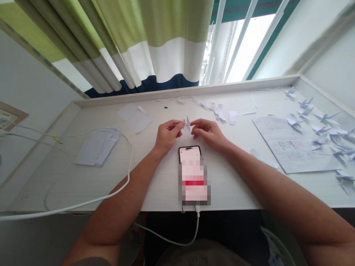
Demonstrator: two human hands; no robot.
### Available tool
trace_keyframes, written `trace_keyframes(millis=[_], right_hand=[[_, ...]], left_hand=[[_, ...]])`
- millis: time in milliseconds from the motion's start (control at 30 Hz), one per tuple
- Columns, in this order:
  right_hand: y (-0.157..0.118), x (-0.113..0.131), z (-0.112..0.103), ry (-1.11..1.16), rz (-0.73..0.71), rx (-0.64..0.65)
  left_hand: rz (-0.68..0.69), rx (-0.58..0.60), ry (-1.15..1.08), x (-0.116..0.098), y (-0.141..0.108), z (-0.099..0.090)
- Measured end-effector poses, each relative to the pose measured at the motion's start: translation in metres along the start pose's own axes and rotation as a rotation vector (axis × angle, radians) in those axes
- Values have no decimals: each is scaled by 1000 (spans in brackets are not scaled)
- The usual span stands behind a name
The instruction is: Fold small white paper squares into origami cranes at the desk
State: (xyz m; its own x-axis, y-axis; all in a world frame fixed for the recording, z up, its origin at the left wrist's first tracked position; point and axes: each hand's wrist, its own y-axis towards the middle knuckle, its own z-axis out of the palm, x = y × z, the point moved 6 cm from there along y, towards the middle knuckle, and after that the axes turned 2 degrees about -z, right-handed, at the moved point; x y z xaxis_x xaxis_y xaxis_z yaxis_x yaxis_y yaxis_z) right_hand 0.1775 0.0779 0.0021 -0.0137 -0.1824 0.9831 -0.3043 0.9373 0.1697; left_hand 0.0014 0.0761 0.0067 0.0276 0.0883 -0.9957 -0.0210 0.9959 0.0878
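White desk (pixel 163 188) stands below a green, white and navy curtain (pixel 174 55) at 11 o'clock and a barred window (pixel 230 48) at 1 o'clock, all bearings taken from the folded paper piece (pixel 187 128) at the dial's centre. Our left hand (pixel 168 136) is closed down to a pinch, with thumb and forefinger gripping the left edge of this upright piece. Our right hand (pixel 208 133) is half curled, its forefinger pointing to the piece's right edge; we cannot tell whether that fingertip makes contact. We locate the smartphone (pixel 190 157), partly pixelated, at 6 o'clock, with a charging cable (pixel 198 214) at its lower end. Paper cranes (pixel 318 129) are grouped at 3 o'clock, some overlapping the printed sheet (pixel 283 142). Paper scraps (pixel 219 112) lie at 2 o'clock, and a stack of folded paper (pixel 91 149) lies between 8 and 9 o'clock.
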Motion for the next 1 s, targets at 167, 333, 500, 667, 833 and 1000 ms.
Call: trace_keyframes(millis=[167,333,500,667,833,1000], right_hand=[[-1,-5,4,108,5,45],[0,-4,2,196,-36,21],[0,0,-2,169,-32,17],[0,-2,-3,130,7,1],[1,3,-6,36,-20,-62],[-5,30,-14,-181,-39,-47]], left_hand=[[8,25,-27,1,-1,2],[21,84,-24,4,-2,6],[44,56,38,6,0,3],[66,67,115,6,-1,4],[99,90,213,3,-2,8],[201,109,336,-27,-8,14]])
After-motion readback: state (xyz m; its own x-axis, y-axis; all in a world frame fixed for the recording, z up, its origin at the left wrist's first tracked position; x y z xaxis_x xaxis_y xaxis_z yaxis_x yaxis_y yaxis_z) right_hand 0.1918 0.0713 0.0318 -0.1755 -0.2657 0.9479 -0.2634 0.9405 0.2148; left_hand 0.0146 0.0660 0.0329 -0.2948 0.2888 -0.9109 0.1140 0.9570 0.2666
